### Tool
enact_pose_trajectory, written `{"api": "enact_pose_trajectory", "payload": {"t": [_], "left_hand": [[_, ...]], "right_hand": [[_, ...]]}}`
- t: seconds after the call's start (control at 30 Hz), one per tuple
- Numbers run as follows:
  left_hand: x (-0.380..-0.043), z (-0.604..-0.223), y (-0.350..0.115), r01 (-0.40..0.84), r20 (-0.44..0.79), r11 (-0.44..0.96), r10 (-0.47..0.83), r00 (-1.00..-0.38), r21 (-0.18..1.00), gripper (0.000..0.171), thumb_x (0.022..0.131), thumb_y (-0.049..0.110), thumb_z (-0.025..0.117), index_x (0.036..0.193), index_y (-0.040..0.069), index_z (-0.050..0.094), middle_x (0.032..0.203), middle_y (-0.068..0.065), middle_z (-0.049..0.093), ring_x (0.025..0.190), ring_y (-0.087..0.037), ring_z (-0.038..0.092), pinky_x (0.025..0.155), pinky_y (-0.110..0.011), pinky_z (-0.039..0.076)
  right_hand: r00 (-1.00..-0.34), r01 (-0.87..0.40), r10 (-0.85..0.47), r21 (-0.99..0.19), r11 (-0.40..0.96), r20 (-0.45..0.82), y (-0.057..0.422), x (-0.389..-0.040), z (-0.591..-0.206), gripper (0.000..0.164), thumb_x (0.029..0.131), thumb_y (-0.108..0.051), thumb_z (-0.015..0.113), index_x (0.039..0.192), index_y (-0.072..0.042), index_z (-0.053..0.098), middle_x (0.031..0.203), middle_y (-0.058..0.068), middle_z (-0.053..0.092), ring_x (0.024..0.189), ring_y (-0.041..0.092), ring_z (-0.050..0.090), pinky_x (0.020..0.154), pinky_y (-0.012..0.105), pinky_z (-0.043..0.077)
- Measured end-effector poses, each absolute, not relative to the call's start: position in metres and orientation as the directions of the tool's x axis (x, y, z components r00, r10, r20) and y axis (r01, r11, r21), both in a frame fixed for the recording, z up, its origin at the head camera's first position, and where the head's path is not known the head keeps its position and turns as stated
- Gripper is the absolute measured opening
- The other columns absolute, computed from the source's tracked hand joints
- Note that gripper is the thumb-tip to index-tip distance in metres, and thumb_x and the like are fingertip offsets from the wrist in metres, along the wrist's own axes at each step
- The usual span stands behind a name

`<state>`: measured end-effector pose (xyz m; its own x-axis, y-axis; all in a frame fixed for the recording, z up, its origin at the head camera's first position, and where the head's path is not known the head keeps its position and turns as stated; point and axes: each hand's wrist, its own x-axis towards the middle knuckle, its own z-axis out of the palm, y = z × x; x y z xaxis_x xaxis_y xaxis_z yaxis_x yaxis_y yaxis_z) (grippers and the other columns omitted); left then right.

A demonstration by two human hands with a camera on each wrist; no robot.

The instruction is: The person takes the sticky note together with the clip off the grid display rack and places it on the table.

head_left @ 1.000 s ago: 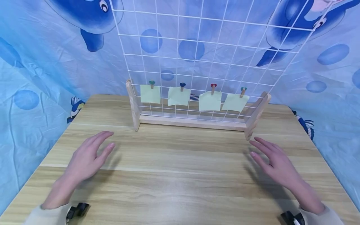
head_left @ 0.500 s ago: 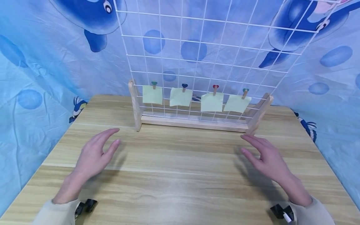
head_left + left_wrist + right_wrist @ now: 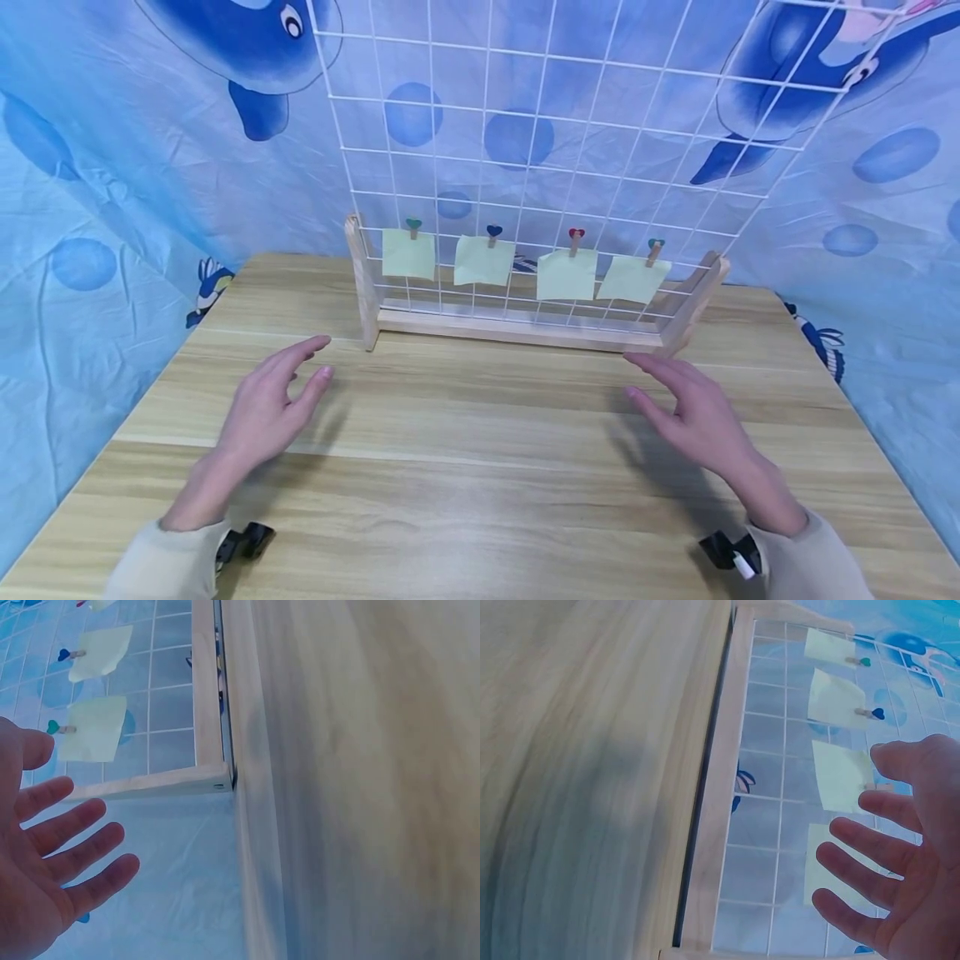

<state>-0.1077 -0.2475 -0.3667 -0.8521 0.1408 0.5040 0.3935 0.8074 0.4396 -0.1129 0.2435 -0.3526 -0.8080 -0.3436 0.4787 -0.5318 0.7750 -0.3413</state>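
Note:
My left hand (image 3: 262, 408) hovers over the left part of the table, fingers relaxed and holding nothing. On the other side, my right hand (image 3: 697, 412) is held above the table in front of the rack's right foot, also with nothing in it. Behind both hands stands a white wire grid (image 3: 525, 179) in a wooden stand (image 3: 517, 329). Several pale green paper notes (image 3: 483, 260) hang in a row on its lower part. Small wooden clothespins with heart tops hold them: a blue-heart clothespin (image 3: 492, 235), a red-heart clothespin (image 3: 576, 240) and green-heart ones. Both wrist views show the fingers spread apart.
The wooden table (image 3: 465, 517) reaches from the stand to the near edge. A blue cloth (image 3: 82, 350) printed with dolphins and bubbles surrounds it at the back and sides. Black wrist devices (image 3: 243, 542) sit at the sleeves.
Both hands have moved inward and slightly forward over the table, coming closer together. The head view has shifted a little. The notes and clothespins stay in place on the grid.

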Motion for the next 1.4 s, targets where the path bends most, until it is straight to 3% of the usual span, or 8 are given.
{"api": "enact_pose_trajectory", "payload": {"t": [0.13, 0.37, 0.57, 0.67, 0.83, 0.97, 1.13, 1.4], "left_hand": [[-0.109, -0.367, -0.246, 0.399, 0.505, 0.803, 0.144, -0.851, 0.443, 0.039, 0.094, 0.017, 0.062, 0.131, 0.008, 0.057, 0.123, -0.014, 0.063, 0.105, -0.030, 0.060, 0.077, -0.047, 0.049], [-0.110, -0.365, -0.245, 0.395, 0.482, 0.774, 0.133, -0.866, 0.495, 0.039, 0.095, 0.018, 0.061, 0.132, 0.008, 0.055, 0.123, -0.011, 0.064, 0.104, -0.028, 0.062, 0.072, -0.034, 0.053], [-0.111, -0.361, -0.243, 0.357, 0.411, 0.719, 0.108, -0.905, 0.597, 0.040, 0.098, 0.021, 0.057, 0.137, 0.012, 0.051, 0.120, -0.009, 0.065, 0.104, -0.023, 0.062, 0.074, -0.013, 0.050], [-0.111, -0.359, -0.242, 0.320, 0.357, 0.676, 0.090, -0.930, 0.663, 0.040, 0.100, 0.024, 0.054, 0.138, 0.014, 0.050, 0.120, -0.011, 0.065, 0.104, -0.011, 0.062, 0.078, -0.005, 0.045], [-0.116, -0.358, -0.239, 0.280, 0.270, 0.548, 0.101, -0.958, 0.788, 0.041, 0.102, 0.026, 0.049, 0.139, 0.010, 0.047, 0.122, -0.018, 0.063, 0.103, 0.002, 0.060, 0.079, -0.017, 0.053], [-0.122, -0.358, -0.234, 0.246, 0.211, 0.466, 0.126, -0.969, 0.850, 0.044, 0.103, 0.029, 0.047, 0.141, 0.009, 0.044, 0.126, -0.021, 0.060, 0.105, -0.005, 0.062, 0.077, -0.030, 0.057], [-0.127, -0.357, -0.229, 0.218, 0.175, 0.419, 0.138, -0.975, 0.881, 0.047, 0.103, 0.031, 0.046, 0.143, 0.007, 0.040, 0.129, -0.020, 0.059, 0.108, -0.009, 0.062, 0.080, -0.033, 0.057], [-0.138, -0.353, -0.219, 0.175, 0.129, 0.352, 0.151, -0.980, 0.919, 0.050, 0.103, 0.032, 0.045, 0.145, 0.006, 0.037, 0.132, -0.022, 0.056, 0.115, -0.029, 0.059, 0.084, -0.038, 0.056]], "right_hand": [[-0.811, -0.528, -0.329, -0.363, 0.768, 0.483, 0.238, -0.114, -0.352, 0.041, 0.085, -0.013, 0.072, 0.125, -0.006, 0.063, 0.120, 0.013, 0.066, 0.108, 0.032, 0.061, 0.085, 0.050, 0.049], [-0.801, -0.542, -0.327, -0.374, 0.753, 0.501, 0.229, -0.118, -0.348, 0.041, 0.086, -0.013, 0.071, 0.125, -0.007, 0.062, 0.115, 0.008, 0.068, 0.094, 0.021, 0.066, 0.069, 0.038, 0.051], [-0.803, -0.550, -0.326, -0.408, 0.729, 0.499, 0.221, -0.122, -0.343, 0.044, 0.086, -0.012, 0.071, 0.128, -0.008, 0.061, 0.110, 0.007, 0.070, 0.091, 0.019, 0.067, 0.073, 0.043, 0.054], [-0.807, -0.554, -0.329, -0.435, 0.710, 0.490, 0.215, -0.125, -0.341, 0.045, 0.087, -0.012, 0.071, 0.130, -0.009, 0.060, 0.106, 0.005, 0.071, 0.089, 0.018, 0.068, 0.073, 0.042, 0.055], [-0.806, -0.568, -0.332, -0.483, 0.667, 0.490, 0.207, -0.128, -0.339, 0.044, 0.087, -0.011, 0.070, 0.130, -0.010, 0.060, 0.101, 0.004, 0.072, 0.085, 0.018, 0.069, 0.070, 0.039, 0.057], [-0.799, -0.584, -0.336, -0.508, 0.633, 0.499, 0.202, -0.130, -0.339, 0.044, 0.087, -0.007, 0.070, 0.129, -0.009, 0.060, 0.098, 0.005, 0.072, 0.083, 0.019, 0.069, 0.069, 0.039, 0.058], [-0.796, -0.594, -0.343, -0.535, 0.601, 0.499, 0.194, -0.132, -0.338, 0.044, 0.087, -0.007, 0.069, 0.130, -0.009, 0.059, 0.099, 0.004, 0.072, 0.084, 0.019, 0.069, 0.068, 0.040, 0.058], [-0.800, -0.597, -0.359, -0.575, 0.560, 0.481, 0.177, -0.140, -0.332, 0.041, 0.090, -0.010, 0.067, 0.130, -0.008, 0.059, 0.100, 0.006, 0.072, 0.085, 0.016, 0.069, 0.071, 0.034, 0.058]]}}
